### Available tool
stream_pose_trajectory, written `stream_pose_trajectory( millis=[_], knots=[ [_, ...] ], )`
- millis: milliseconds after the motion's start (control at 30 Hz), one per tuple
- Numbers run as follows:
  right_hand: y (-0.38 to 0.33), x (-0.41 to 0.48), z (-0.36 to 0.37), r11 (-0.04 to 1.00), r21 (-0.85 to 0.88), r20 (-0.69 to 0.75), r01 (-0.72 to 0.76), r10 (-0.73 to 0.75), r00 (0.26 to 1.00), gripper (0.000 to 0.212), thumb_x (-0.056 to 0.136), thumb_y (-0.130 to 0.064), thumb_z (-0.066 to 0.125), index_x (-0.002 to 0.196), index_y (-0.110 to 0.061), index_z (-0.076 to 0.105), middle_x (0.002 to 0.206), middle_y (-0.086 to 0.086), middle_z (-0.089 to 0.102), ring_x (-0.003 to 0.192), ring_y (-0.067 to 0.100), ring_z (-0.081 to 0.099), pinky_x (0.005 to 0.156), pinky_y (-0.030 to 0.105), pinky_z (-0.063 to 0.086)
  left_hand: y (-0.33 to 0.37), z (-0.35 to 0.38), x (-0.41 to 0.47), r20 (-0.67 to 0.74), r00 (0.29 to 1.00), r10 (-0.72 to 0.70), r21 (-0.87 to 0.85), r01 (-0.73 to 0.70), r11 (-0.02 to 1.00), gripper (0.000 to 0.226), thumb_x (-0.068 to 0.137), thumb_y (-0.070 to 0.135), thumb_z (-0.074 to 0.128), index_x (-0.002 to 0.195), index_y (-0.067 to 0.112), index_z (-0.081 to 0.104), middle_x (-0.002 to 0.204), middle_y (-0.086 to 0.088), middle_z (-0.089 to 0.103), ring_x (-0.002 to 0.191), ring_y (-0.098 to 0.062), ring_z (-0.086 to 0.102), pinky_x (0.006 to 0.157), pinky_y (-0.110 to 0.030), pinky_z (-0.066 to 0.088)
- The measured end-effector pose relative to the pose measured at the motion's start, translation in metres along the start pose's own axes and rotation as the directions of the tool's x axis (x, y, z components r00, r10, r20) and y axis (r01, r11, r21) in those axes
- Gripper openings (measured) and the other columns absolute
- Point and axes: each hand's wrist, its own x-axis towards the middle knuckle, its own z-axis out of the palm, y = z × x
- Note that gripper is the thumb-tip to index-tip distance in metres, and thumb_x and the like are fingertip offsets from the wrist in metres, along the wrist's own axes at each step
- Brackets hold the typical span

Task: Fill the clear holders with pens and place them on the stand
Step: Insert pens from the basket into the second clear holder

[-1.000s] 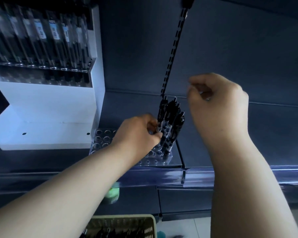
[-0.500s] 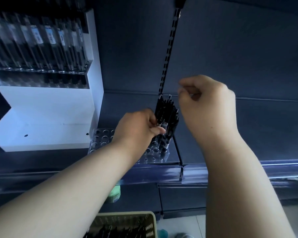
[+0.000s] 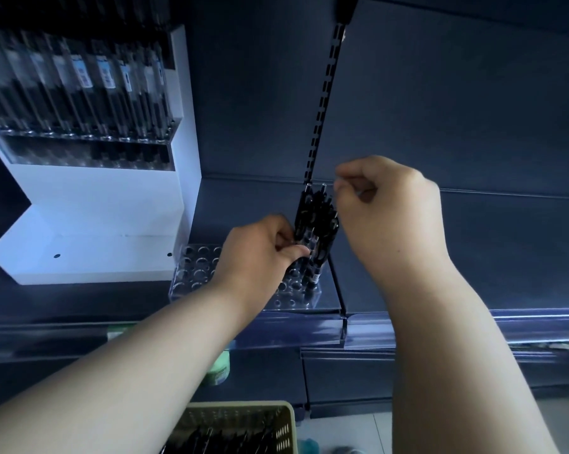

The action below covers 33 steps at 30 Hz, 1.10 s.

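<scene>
The dark blue shelf unit (image 3: pixel 457 109) fills the view. At its left stands the white stepped stand (image 3: pixel 90 204), which already carries one filled holder (image 3: pixel 86 149) on its upper step. The lower step looks bare, so at least one placement seems left to do. The change in the last second is small and sits at the right end of the clear holder (image 3: pixel 194 270), which lies on the shelf deck just beside the stand's foot. A second ago the black pens (image 3: pixel 316 221) standing in it were splayed like a fan. Now they stand closer together and nearer upright, in front of the slotted upright (image 3: pixel 322 103). The left hand (image 3: pixel 257 247) has stayed at the bundle's left flank, thumb and curled fingers pinching a pen at mid-barrel, apparently seating it in its hole. The right hand (image 3: pixel 391 211) has drifted in until its knuckles are just beside the pen tops. Its fingers are curled with thumb against forefinger, and I cannot tell whether they hold anything. Only the right end of the holder is filled, and most of the holes towards the stand still show empty. My reading is that filling is at an early stage for this holder and it is not ready to go on the stand. More pens lie in the beige basket (image 3: pixel 286 430) below the shelf edge.
</scene>
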Motion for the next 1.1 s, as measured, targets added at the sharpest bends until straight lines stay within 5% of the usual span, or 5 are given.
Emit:
stream_pose_trajectory(
  millis=[300, 500, 733, 867, 1100],
  knots=[
    [-0.001, -0.002, -0.003, 0.999, -0.026, 0.019, 0.023, -0.023, 1.000, 0.018, 0.086, -0.017, 0.057, 0.099, -0.023, 0.068, 0.086, -0.008, 0.070, 0.085, 0.019, 0.064, 0.090, 0.041, 0.045, -0.001, -0.004, 0.000, 0.037, 0.999, -0.022, 0.002, 0.022, 1.000, 0.024, 0.071, 0.036, 0.080, 0.070, 0.029, 0.057, 0.065, 0.015, 0.061, 0.060, 0.006, 0.056, 0.053, -0.002, 0.039],
    [-0.015, -0.027, 0.002, 0.980, -0.088, 0.040, 0.180, -0.177, 0.983, 0.020, 0.085, -0.014, 0.057, 0.100, -0.018, 0.069, 0.085, 0.003, 0.071, 0.085, 0.029, 0.061, 0.082, 0.045, 0.046, -0.012, -0.031, -0.030, 0.023, 0.995, 0.093, 0.176, -0.096, 0.980, 0.019, 0.082, 0.028, 0.070, 0.100, 0.022, 0.066, 0.082, 0.018, 0.060, 0.082, -0.006, 0.059, 0.072, -0.013, 0.042],
    [-0.028, -0.092, 0.008, 0.919, -0.150, 0.011, 0.364, -0.367, 0.930, 0.018, 0.081, -0.009, 0.063, 0.096, -0.013, 0.072, 0.091, 0.003, 0.071, 0.086, 0.030, 0.060, 0.070, 0.040, 0.048, -0.031, -0.107, -0.116, 0.113, 0.914, 0.390, 0.581, -0.379, 0.720, 0.031, 0.062, 0.009, 0.084, 0.091, 0.006, 0.072, 0.084, -0.009, 0.070, 0.080, -0.032, 0.066, 0.067, -0.041, 0.056],
    [-0.023, -0.133, 0.016, 0.965, -0.098, 0.281, 0.242, -0.206, 0.937, 0.021, 0.085, -0.011, 0.062, 0.104, -0.012, 0.070, 0.094, 0.008, 0.069, 0.092, 0.030, 0.059, 0.078, 0.040, 0.050, -0.061, -0.132, -0.173, 0.206, 0.940, 0.274, 0.685, -0.338, 0.645, 0.036, 0.053, 0.015, 0.088, 0.085, 0.012, 0.073, 0.077, -0.002, 0.068, 0.075, -0.027, 0.066, 0.063, -0.034, 0.055],
    [-0.021, -0.216, 0.061, 0.941, -0.293, 0.706, 0.168, 0.094, 0.702, 0.024, 0.088, -0.028, 0.050, 0.106, -0.025, 0.065, 0.105, 0.001, 0.065, 0.100, 0.024, 0.058, 0.082, 0.030, 0.049, -0.110, -0.131, -0.226, 0.372, 0.890, -0.263, 0.817, -0.179, 0.548, 0.030, 0.089, 0.010, 0.047, 0.117, 0.020, 0.051, 0.120, 0.000, 0.055, 0.118, -0.023, 0.049, 0.088, -0.036, 0.043]
  ],
)
